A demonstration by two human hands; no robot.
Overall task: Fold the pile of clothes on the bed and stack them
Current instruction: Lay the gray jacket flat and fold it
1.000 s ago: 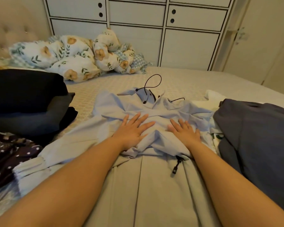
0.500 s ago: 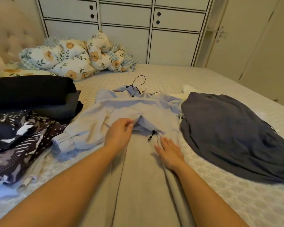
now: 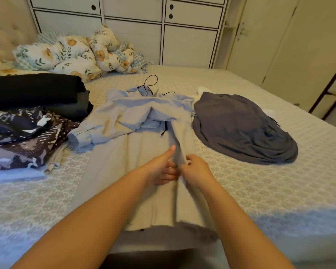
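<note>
A light blue-grey jacket (image 3: 144,117) is spread lengthwise on the bed (image 3: 279,191), between a dark grey garment (image 3: 241,129) to the right and a stack of folded clothes (image 3: 27,121) to the left. A raised fold of the jacket's fabric is pinched by the left hand (image 3: 163,167), thumb extended upward and fingers curled beneath. The same fold is gripped by the right hand (image 3: 196,169), its fingers curled around the cloth.

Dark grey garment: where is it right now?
In the head view the dark grey garment lies crumpled on the bed, right of the light blue jacket, beyond the right hand.
</note>
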